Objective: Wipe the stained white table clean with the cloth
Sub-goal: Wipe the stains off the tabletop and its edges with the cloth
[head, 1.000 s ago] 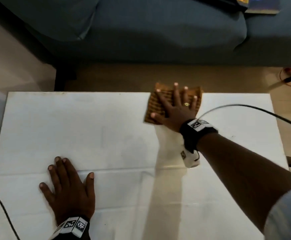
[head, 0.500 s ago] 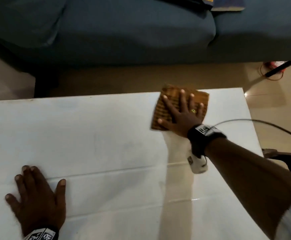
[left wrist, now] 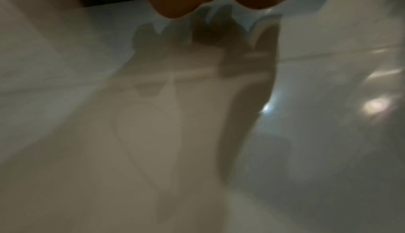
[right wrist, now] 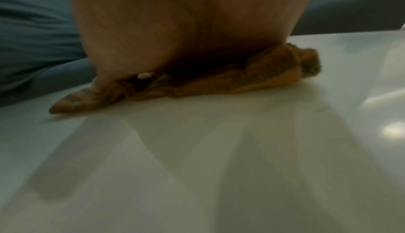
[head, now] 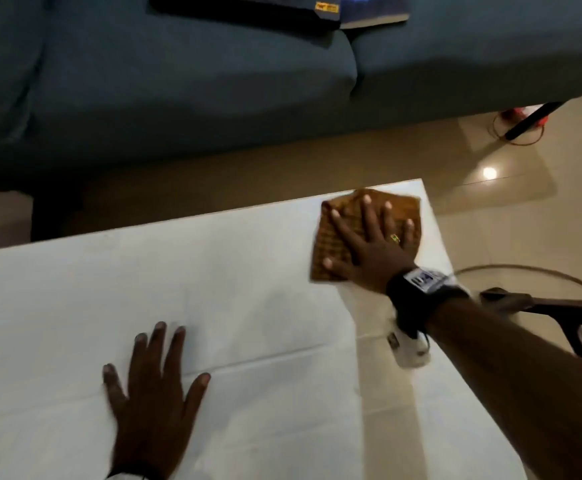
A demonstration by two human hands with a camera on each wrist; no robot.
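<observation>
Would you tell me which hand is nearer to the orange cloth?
Right. The right hand presses flat on the cloth; the left hand rests on the table, well apart.

Beyond the fingers I see a dark blue fabric sofa with a dark flat book on its seat. A red cord loops on the glossy beige tiled floor.

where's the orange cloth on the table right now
In the head view the cloth lies flat at the far right corner of the white table, pressed under the right hand, with the blue sofa just beyond.
</observation>
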